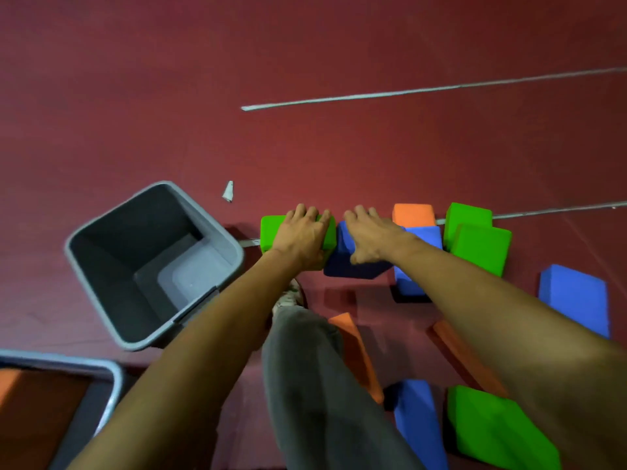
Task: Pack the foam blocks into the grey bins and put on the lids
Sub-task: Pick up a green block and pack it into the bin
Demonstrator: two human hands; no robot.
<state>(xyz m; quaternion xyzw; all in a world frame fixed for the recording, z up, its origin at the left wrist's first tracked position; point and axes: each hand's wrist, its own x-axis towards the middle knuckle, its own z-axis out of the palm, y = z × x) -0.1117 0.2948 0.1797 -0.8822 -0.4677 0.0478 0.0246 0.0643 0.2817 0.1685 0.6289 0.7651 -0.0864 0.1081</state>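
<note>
My left hand (303,237) grips a green foam block (269,232) on the red floor, fingers curled over its far edge. Right beside it, my right hand (368,234) grips a dark blue foam block (342,262), thumb on its near face. An empty grey bin (101,232) stands open to the left of the green block. A second grey bin (113,378) at the lower left holds an orange block (8,385). More blocks lie to the right: orange (413,215), blue (425,234), green (481,247), blue (575,298).
Near my trouser leg (315,385) and shoe (288,296) lie an orange block (356,351), a blue block (419,422), a green block (495,425) and another orange block (454,347). A white scrap (228,190) and pale floor lines (407,93) mark the floor.
</note>
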